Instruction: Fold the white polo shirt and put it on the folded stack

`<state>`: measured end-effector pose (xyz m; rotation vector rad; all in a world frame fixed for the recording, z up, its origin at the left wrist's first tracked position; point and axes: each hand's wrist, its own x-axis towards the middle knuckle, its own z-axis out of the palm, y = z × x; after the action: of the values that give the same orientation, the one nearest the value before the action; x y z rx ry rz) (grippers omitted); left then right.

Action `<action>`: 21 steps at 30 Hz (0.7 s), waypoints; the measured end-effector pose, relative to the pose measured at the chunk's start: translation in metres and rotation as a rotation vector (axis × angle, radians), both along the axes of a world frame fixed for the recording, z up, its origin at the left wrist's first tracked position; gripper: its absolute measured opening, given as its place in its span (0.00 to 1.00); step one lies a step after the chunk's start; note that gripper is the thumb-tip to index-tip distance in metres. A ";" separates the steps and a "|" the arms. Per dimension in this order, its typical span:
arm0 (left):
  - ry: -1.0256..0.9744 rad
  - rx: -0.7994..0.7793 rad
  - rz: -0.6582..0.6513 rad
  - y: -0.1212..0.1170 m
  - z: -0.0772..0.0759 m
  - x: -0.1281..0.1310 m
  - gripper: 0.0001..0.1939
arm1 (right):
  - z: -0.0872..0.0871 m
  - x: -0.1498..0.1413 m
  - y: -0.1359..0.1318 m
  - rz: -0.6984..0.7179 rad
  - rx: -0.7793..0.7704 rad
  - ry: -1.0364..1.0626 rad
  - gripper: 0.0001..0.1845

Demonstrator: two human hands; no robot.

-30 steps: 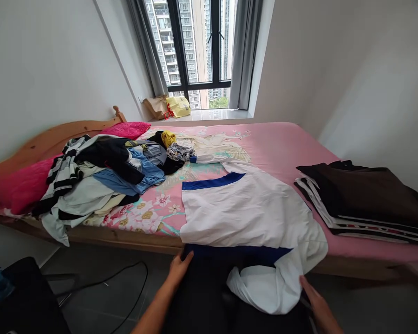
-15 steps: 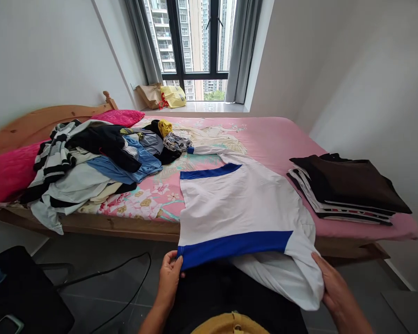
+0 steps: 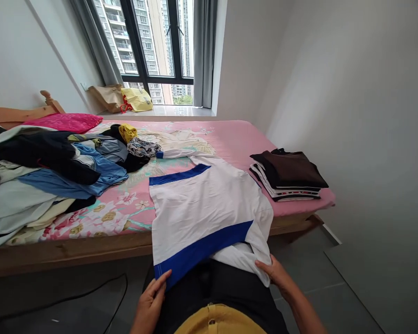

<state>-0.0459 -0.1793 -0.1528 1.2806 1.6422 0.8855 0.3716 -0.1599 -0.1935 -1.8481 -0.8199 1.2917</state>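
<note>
Holding our shirt [image 3: 202, 208], long way toward us: right hand [image 3: 275, 273] grips it, open left hand [image 3: 149, 301] touches its blue hem [image 3: 195, 253].

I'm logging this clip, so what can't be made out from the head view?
All from the head view:
- Heap of clothes: cut off by the left edge; inner garments are hidden by those on top.
- Stack of folded clothes: lower layers are hidden by the brown garment; only edges show.
- White shirt with blue bands: its underside is hidden by its upper layer.
- Left hand: the fingers hide whether it grips the blue hem.
- Yellow bag: its print is too small to read.
</note>
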 end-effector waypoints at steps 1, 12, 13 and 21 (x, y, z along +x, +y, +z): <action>0.068 0.017 -0.021 0.000 0.000 0.000 0.27 | 0.001 0.002 -0.001 -0.023 0.022 -0.076 0.32; 0.544 0.404 -0.058 -0.005 0.015 -0.006 0.16 | 0.033 0.053 -0.025 0.141 0.149 -0.939 0.16; 0.556 0.417 -0.063 -0.005 0.016 -0.008 0.16 | 0.029 0.051 -0.030 0.191 0.105 -0.958 0.14; 0.589 0.528 -0.070 0.004 0.029 -0.018 0.17 | 0.020 0.045 -0.040 0.016 0.179 -0.966 0.19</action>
<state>-0.0640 -0.1753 -0.1241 2.1054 1.8473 0.9961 0.4166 -0.2004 -0.1730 -2.2890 -1.3696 0.2331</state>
